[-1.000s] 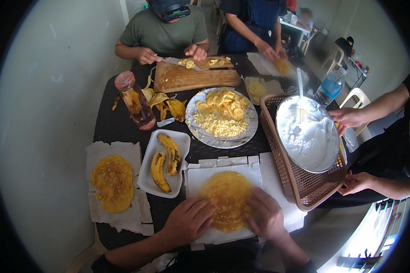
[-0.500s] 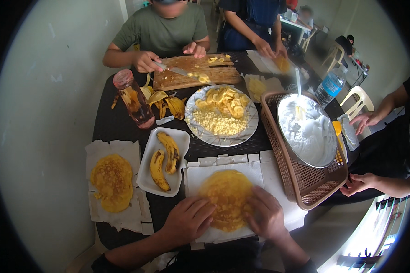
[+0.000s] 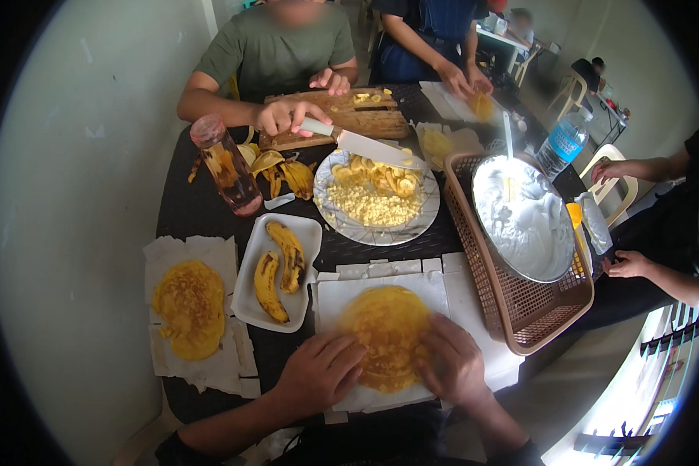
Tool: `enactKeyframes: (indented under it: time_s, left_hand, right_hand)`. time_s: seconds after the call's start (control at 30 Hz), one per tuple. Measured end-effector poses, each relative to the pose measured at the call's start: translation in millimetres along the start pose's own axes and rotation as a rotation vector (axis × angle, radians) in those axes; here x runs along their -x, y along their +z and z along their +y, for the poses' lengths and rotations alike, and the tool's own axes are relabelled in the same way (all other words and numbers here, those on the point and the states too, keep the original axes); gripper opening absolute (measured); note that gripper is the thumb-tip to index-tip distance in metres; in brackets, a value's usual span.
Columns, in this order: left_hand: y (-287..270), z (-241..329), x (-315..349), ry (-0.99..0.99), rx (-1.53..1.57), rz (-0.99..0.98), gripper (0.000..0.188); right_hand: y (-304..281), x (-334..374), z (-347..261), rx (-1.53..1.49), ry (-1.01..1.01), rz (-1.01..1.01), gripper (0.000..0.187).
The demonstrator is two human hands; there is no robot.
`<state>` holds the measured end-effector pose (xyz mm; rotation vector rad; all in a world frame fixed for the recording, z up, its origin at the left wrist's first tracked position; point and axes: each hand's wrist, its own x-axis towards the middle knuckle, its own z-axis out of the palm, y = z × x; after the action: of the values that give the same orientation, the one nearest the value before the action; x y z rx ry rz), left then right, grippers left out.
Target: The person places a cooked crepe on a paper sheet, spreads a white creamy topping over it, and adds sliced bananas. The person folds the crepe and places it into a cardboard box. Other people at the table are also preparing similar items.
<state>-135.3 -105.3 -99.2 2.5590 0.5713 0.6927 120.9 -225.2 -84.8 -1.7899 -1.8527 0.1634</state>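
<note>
Nearest the camera, the left hand [image 3: 320,371] and the right hand [image 3: 452,359] both lie on a round golden pancake [image 3: 386,335], fingers spread and pressed flat on its near edge from either side — neither grip is clenched, and nothing is lifted. The pancake rests on a white paper sheet [image 3: 349,293] at the near edge of the dark table [image 3: 186,210].

Just left of that sheet stands a white rectangular tray [image 3: 248,303] with two browned, cooked bananas [image 3: 279,268] lying side by side. Further left, a second pancake [image 3: 188,308] lies on its own white paper. To the right of the hands a brown plastic basket [image 3: 520,326] holds a round metal bowl [image 3: 493,182] of white cream, with a utensil handle rising from it.

Beyond the tray, in the middle of the table, a patterned plate [image 3: 357,229] carries crumbly yellow filling and banana slices. Left of it lie banana peels [image 3: 283,171] and a clear bottle [image 3: 225,167] with a pink cap. Behind the plate another person in a green shirt holds a knife [image 3: 361,144] over the plate's far rim, with a wooden cutting board [image 3: 365,120] in front of them. At the far right a water bottle [image 3: 561,145] stands near another person's hands — those stay apart from the pancake.
</note>
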Motion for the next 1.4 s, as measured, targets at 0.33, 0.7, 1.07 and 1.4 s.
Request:
enactKeyframes:
  time_s: [0.33,0.7,1.07,1.4]
  left_hand:
    - [0.9,-1.5,0.3,0.012,-0.008,0.025,0.036]
    - [2.0,-2.6,2.1,-0.009,0.011,0.017,0.034]
    - [2.2,-3.4,1.5,0.006,0.015,0.021,0.036]
    - [1.8,-1.8,1.5,-0.018,0.021,0.008,0.036]
  right_hand:
    - [0.0,-0.3,-0.5,0.016,0.002,-0.005,0.041]
    - [1.8,0.1,0.4,0.019,-0.005,0.007,0.041]
    - [1.1,0.6,1.0,0.013,0.005,-0.002,0.041]
    - [0.5,0.4,1.2,-0.006,0.015,0.005,0.04]
